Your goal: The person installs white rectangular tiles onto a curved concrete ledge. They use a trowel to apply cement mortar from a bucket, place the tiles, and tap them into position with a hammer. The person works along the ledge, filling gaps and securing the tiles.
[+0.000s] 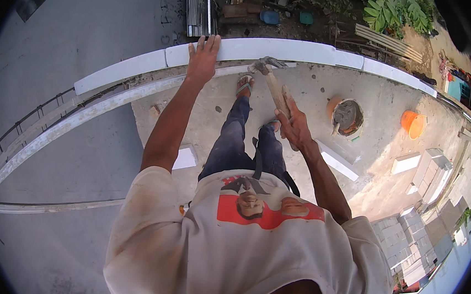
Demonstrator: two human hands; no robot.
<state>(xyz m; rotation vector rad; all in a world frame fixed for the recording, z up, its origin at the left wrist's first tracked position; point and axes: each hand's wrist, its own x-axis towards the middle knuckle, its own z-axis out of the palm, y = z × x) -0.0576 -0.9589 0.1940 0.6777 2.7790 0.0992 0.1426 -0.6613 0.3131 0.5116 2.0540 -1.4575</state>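
A row of white lightweight blocks runs across the upper view along the slab's edge. My left hand rests on the row near a joint between blocks, fingers spread over the top. My right hand grips the wooden handle of a hammer-like tool, whose grey, mortar-smeared head is near the inner side of the row; whether it touches the blocks I cannot tell. A long pale straight bar lies just inside the row, bent by the lens. My sandalled feet stand on the concrete slab below the row.
A bucket of grey mortar and an orange bucket stand to the right. Loose white blocks lie on the slab, stacked blocks farther right. Rebar runs along the left edge; planks and debris lie beyond the row.
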